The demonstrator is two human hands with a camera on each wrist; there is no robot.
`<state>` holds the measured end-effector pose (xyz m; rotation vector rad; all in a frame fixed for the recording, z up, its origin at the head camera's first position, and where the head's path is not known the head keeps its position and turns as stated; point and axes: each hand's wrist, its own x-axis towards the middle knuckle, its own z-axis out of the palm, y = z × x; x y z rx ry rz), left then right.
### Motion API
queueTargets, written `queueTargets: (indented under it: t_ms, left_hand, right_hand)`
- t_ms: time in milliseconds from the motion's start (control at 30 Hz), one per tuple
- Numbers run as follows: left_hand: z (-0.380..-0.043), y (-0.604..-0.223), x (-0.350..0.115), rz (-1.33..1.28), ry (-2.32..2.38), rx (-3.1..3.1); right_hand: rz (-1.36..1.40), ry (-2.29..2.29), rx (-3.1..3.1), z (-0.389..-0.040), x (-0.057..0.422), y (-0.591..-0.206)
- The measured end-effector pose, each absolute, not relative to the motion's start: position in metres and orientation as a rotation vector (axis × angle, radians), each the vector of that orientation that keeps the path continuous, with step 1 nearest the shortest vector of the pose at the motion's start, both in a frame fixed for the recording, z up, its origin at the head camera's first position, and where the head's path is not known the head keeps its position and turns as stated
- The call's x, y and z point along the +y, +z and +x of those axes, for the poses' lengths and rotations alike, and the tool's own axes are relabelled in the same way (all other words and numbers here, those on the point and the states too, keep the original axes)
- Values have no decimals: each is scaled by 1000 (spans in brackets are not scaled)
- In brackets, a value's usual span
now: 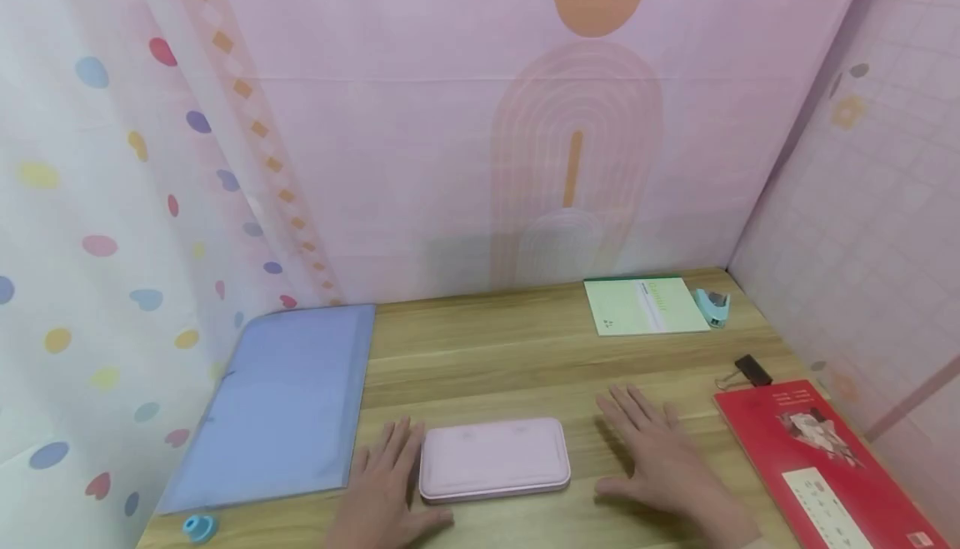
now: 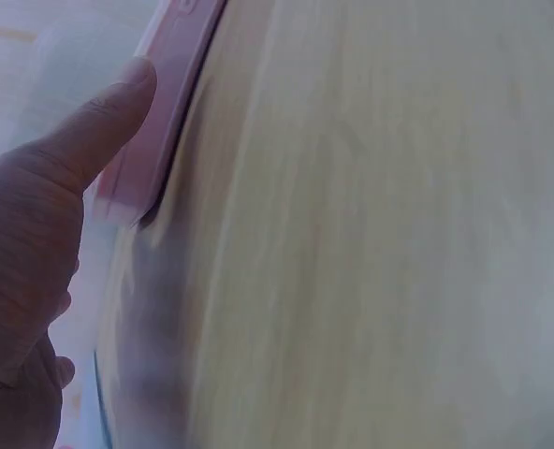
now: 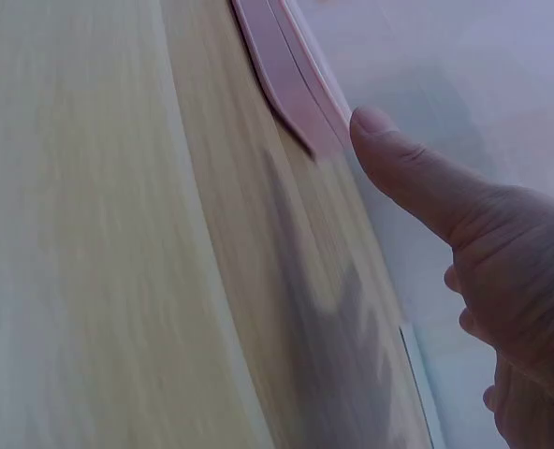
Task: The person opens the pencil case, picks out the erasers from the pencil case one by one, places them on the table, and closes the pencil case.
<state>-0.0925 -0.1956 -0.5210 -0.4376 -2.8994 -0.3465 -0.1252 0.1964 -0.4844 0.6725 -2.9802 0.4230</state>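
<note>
A flat pink case (image 1: 492,459) with rounded corners lies closed near the front edge of the wooden table (image 1: 480,349). My left hand (image 1: 386,486) rests flat on the wood just left of it, fingers straight, thumb beside the case's left end (image 2: 160,112). My right hand (image 1: 660,461) lies flat on the table to the right of the case, a short gap away, fingers spread. In the right wrist view the thumb (image 3: 417,178) points toward the pink case's edge (image 3: 291,79). Neither hand holds anything.
A blue plastic folder (image 1: 281,403) lies at the left, with a small blue clip (image 1: 199,526) at the front corner. A green notepad (image 1: 645,306) and teal stapler (image 1: 712,306) sit at the back right. A black binder clip (image 1: 746,371) and red book (image 1: 821,457) are at the right. Pink walls enclose the table.
</note>
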Motion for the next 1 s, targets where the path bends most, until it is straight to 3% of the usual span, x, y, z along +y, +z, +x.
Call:
queueTargets:
  t_ms: [400,1000]
  left_hand:
    - [-106,-521,-174,-494,-506,-2960]
    - [-108,-519,-174,-521,-569,-2935]
  right_hand:
    - [1033,476,-2936,-137,142,-489]
    - [1127,409,-2916,-135,120,-496]
